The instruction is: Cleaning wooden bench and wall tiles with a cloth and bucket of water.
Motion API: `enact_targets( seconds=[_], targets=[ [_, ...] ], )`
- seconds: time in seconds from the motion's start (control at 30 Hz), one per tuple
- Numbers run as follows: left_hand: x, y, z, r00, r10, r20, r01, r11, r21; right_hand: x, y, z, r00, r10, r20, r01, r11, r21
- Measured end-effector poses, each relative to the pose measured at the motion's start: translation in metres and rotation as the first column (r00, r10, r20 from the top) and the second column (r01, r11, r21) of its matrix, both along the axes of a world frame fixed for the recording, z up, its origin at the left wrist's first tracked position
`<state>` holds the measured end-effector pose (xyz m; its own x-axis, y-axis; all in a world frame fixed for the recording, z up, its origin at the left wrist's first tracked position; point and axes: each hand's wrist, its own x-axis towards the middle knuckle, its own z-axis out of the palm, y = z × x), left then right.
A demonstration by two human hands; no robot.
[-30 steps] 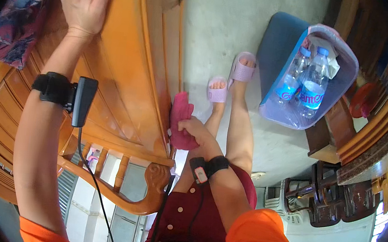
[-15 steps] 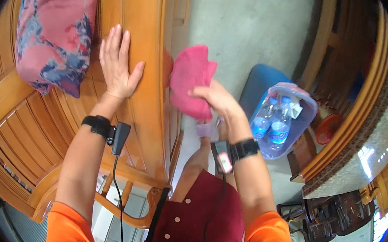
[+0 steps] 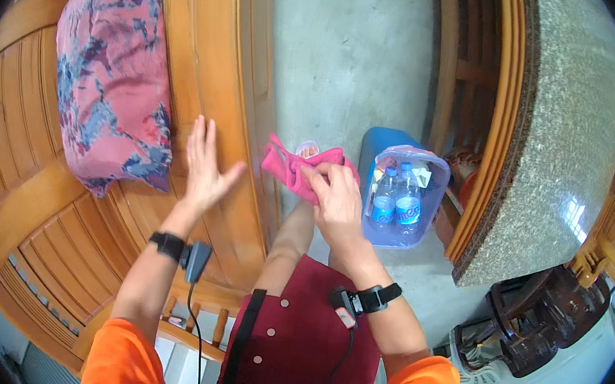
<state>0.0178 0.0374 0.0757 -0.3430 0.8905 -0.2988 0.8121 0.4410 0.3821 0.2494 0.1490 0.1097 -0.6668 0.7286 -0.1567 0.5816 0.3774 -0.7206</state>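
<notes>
A bunched pink cloth [image 3: 298,174] hangs from my right hand [image 3: 338,201], whose fingers pinch it above the floor, just right of the bench edge. Over the wooden bench seat [image 3: 210,47] my left hand [image 3: 208,170] is held with fingers stretched and thumb spread, holding nothing. Whether its palm touches the wood, I cannot tell. Beside its fingers lies a pink and blue patterned cushion [image 3: 114,74] on the bench. Black straps with small devices and cables sit on both my wrists.
A blue bin [image 3: 438,198] with a liner holds plastic bottles [image 3: 396,201] and stands on the grey floor [image 3: 344,53] right of the cloth. Further right is a stone-topped table [image 3: 560,143] with a wooden edge. Dark wooden pieces [image 3: 548,322] stand at the lower right.
My right hand has drawn the cloth nearer to me and bunched it more. My left hand's fingers have come nearer the cushion. The whole view has shifted to the right.
</notes>
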Motion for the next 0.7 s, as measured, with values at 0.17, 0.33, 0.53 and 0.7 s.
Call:
enact_targets(
  seconds=[0.17,0.33,0.53,0.7],
  targets=[
    [0.044,0.032,0.082,0.866,-0.439,0.238,0.402,0.896,0.190,-0.013,0.002,0.033,0.997,0.042,-0.061,-0.040,0.999,0.033],
    [0.036,0.036,0.098,0.861,-0.463,0.211,0.415,0.879,0.234,-0.017,-0.007,0.044,0.992,-0.114,-0.061,0.111,0.993,-0.044],
    [0.060,0.032,0.122,0.846,-0.447,0.291,0.350,0.877,0.329,0.023,-0.033,0.042,0.368,-0.831,0.416,-0.366,-0.541,-0.757],
    [0.069,0.016,0.124,0.800,-0.479,0.360,0.420,0.877,0.232,0.007,-0.041,0.046,0.331,-0.905,0.266,-0.186,-0.340,-0.922]
  ],
)
